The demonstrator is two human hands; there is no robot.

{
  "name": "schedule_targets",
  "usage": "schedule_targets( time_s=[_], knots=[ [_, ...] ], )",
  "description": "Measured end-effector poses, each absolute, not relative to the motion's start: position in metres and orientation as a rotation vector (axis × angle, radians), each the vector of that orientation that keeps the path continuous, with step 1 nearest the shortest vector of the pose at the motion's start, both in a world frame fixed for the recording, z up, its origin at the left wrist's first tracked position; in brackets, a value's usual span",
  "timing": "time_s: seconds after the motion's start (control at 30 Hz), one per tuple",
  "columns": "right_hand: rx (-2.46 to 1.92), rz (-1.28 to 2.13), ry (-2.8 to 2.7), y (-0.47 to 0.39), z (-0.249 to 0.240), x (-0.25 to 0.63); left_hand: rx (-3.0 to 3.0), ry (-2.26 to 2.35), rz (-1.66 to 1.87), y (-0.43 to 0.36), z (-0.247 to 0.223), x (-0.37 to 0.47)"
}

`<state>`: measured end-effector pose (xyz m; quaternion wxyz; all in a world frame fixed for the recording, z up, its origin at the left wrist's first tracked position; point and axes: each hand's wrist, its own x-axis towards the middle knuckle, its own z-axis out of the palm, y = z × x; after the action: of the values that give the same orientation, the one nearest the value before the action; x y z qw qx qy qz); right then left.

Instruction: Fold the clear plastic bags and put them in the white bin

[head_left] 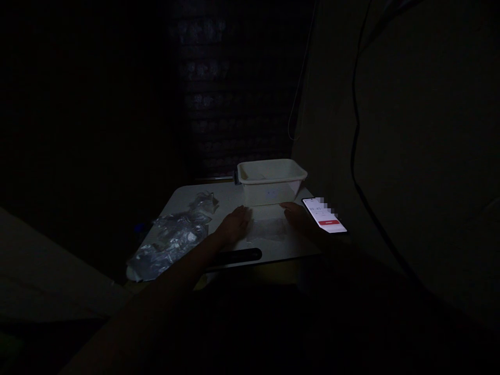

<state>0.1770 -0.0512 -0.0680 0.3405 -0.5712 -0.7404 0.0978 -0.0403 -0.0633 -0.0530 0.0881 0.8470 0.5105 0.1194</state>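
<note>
Both hands rest low over a small white table (226, 196) in dim light. My left hand (235, 224) lies at the left edge of a thin, clear plastic piece (267, 229), its fingers stretched forward and nothing visible in them. At the right of that piece is my right hand (294, 212), fingers extended toward the front of a white rectangular tub (269, 192). The clear piece lies flat between the hands. Crumpled clear plastic bags (175, 237) cover the table's left side.
A lit phone (325, 216) lies at the table's right edge. The table has a dark handle slot (239, 254) near its front edge. A dark cable (354, 140) hangs along the right wall.
</note>
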Motion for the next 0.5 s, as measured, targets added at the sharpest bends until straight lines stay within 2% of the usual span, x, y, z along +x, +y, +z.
schedule_targets(
  time_s=[0.13,0.27,0.5],
  knots=[
    [-1.366,0.076,-2.214,-0.065,-0.07,0.138,2.682,1.599,0.059,-0.076,-0.065,-0.027],
    [-1.357,0.011,-2.464,-0.076,-0.078,0.112,2.739,1.599,-0.051,-0.084,-0.072,-0.019],
    [-1.453,-0.028,-2.566,-0.082,-0.085,0.111,2.725,1.601,-0.118,-0.09,-0.071,-0.014]
  ],
)
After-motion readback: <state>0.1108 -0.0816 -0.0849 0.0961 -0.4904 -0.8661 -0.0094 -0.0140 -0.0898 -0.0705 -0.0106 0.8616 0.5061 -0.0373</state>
